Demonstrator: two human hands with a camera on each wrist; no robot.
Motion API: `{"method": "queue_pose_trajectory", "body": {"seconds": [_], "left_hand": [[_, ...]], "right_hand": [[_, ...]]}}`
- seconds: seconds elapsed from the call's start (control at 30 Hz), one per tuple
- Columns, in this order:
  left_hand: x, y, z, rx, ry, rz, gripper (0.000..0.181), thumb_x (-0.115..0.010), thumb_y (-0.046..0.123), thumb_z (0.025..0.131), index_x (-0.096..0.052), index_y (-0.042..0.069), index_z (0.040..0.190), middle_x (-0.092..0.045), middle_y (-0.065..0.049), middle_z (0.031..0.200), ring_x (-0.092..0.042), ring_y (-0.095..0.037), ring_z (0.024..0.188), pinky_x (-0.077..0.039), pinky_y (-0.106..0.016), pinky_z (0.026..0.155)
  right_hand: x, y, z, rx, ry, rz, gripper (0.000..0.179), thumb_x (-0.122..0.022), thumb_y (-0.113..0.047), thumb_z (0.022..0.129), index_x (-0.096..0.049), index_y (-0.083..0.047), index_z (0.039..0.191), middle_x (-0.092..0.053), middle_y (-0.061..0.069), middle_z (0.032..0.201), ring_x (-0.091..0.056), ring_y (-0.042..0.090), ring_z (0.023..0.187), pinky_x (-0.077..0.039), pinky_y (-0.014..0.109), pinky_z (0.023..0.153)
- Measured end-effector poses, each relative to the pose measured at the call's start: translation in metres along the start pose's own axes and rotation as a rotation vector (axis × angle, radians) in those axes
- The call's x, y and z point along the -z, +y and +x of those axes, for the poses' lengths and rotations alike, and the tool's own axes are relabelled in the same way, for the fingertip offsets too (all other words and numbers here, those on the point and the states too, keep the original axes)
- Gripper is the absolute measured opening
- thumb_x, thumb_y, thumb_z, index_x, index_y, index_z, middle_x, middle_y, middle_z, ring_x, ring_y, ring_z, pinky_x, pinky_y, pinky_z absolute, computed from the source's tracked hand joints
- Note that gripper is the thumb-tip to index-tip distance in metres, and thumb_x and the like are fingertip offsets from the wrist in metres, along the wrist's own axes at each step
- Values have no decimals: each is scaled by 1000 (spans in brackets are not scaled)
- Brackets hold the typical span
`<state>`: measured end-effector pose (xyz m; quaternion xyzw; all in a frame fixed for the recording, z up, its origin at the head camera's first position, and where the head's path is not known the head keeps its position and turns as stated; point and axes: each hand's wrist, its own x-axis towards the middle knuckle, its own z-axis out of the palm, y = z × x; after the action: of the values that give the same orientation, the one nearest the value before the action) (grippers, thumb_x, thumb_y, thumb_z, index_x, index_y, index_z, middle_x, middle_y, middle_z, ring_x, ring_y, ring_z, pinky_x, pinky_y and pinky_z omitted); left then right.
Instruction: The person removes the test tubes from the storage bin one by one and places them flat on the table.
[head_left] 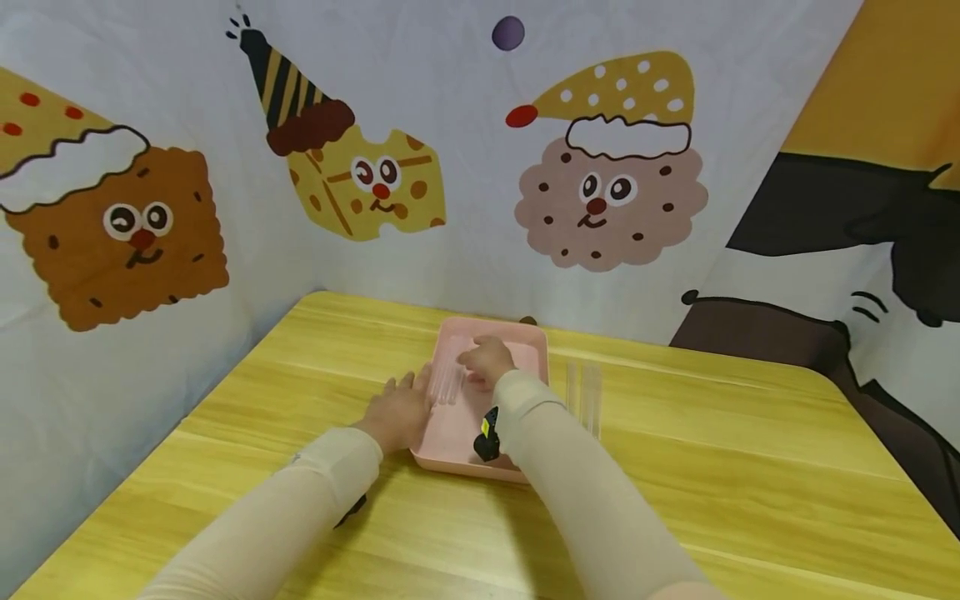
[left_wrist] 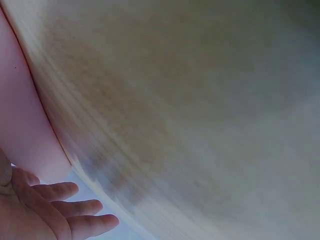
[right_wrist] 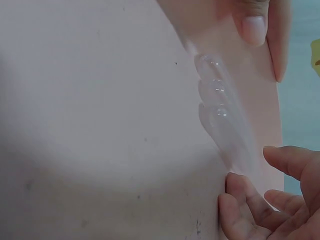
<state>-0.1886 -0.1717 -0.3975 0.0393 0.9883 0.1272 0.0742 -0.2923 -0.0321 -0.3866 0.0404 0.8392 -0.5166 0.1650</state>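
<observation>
Pink tray [head_left: 454, 446], clear tubes [head_left: 449, 379] lying along its left side; the right hand [head_left: 489, 363] is beside them, fingers bent and apart, the left hand [head_left: 397, 411], fingers spread, touches the tray. The right wrist view details three rounded tube ends [right_wrist: 212, 91]; only the head view shows more tubes [head_left: 591, 392] on the table [head_left: 697, 467]

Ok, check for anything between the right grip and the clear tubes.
Nothing visible does. The right grip is over the pink tray, right by the clear tubes; the left grip, at the tray's edge, isn't between them.
</observation>
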Motion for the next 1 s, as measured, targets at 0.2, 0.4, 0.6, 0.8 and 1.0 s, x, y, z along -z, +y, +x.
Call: {"method": "queue_pose_trajectory", "body": {"seconds": [0.2, 0.4, 0.6, 0.8, 1.0], "left_hand": [[-2, 0, 1, 2, 6, -2, 58, -38, 30, 105, -17, 6, 154, -35, -28, 148, -34, -54, 132, -38, -67, 98], [-3, 1, 1, -4, 9, 5, 58, -37, 29, 105, -17, 6, 154, -34, -29, 148, -34, -55, 132, -38, -68, 98], [-3, 1, 1, 3, 13, -1, 58, -38, 29, 105, -18, 7, 154, -35, -28, 148, -33, -54, 132, -38, -67, 98], [-2, 0, 0, 10, 18, -2, 57, -38, 29, 105, -19, 7, 154, -35, -28, 148, -33, -53, 133, -37, -67, 99], [-2, 0, 0, 12, 23, -1, 57, -38, 29, 105, -19, 7, 154, -36, -28, 148, -34, -52, 132, -38, -67, 99]], "right_hand": [[1, -4, -6, 11, -6, -65, 64, -66, -14, 88, -42, -11, 147, -66, 14, 109, -61, 20, 63, -55, 34, 59], [1, -6, -7, 20, -16, -117, 63, -66, -15, 90, -41, -12, 148, -59, 9, 130, -61, 19, 65, -57, 36, 63], [-1, -8, -3, 8, -20, -187, 62, -66, -15, 91, -41, -15, 148, -61, 8, 129, -53, 15, 55, -54, 32, 56], [-3, -9, 1, 2, -22, -245, 61, -64, -12, 91, -41, -17, 148, -65, 9, 118, -49, 15, 51, -49, 30, 51], [-4, -9, 2, 11, -17, -259, 61, -63, -10, 91, -42, -15, 147, -66, 9, 116, -48, 15, 51, -45, 28, 47]]}}
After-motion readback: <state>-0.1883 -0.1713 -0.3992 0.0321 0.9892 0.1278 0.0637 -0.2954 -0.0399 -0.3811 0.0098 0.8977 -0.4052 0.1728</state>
